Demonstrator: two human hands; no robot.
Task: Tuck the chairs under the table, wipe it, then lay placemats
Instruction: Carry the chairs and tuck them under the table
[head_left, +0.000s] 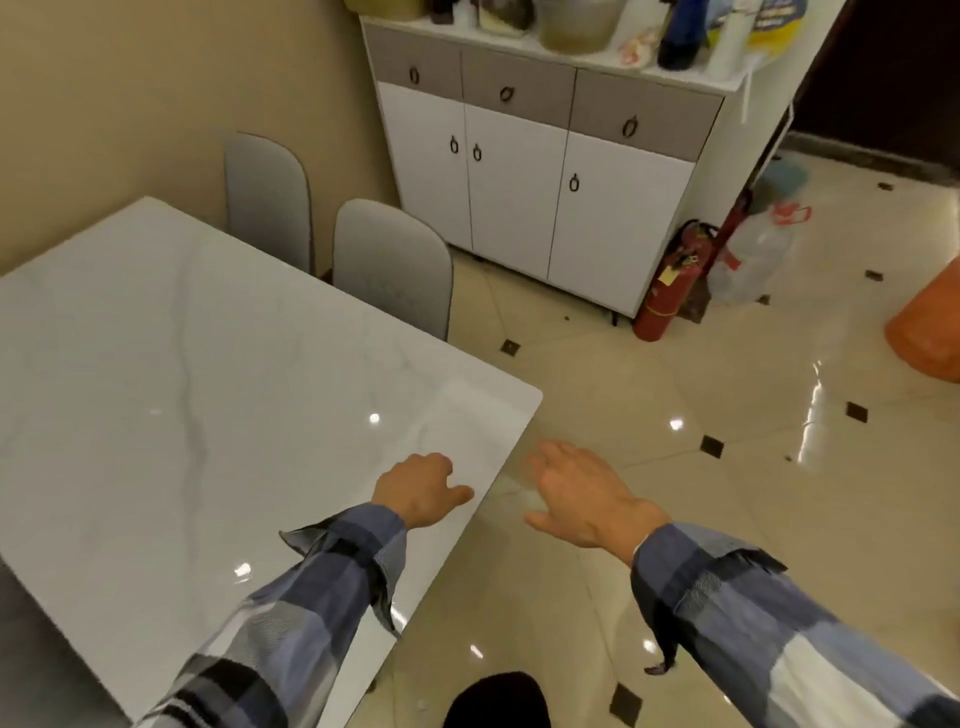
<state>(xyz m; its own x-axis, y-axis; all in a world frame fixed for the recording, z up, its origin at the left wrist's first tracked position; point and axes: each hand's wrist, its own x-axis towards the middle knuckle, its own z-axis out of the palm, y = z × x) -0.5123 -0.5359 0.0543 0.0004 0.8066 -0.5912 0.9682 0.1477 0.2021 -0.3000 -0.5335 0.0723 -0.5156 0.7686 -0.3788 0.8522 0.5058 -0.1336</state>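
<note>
White marble-look table (208, 374) fills the left half of view; taken as the landmark. Its near right corner points toward the floor tiles. Left hand (418, 491) sits over the table top just inside the right edge, near that corner; fingers curled under loosely, thumb sticking out toward the edge, holding nothing. Whether it touches the surface, cannot tell. Right hand (582, 499) hangs off the table, just beyond the right edge, above the floor (727, 493); fingers spread and extended toward the table, blurred at the tips, empty. Both arms in blue-grey plaid sleeves (779, 623). Two grey padded chairs (389, 260) stand at the far side of the table, backs upright and close against its edge, one behind the other along the wall. Table top shows only light reflections. Beyond the chairs, farther from the table, a white cabinet (519, 192) with grey drawers and ring handles, cluttered with containers on top. Right of the cabinet, well away from the table: a red fire extinguisher (667, 291), a clear plastic jug (753, 254), and an orange object (930, 327) at the frame edge.
</note>
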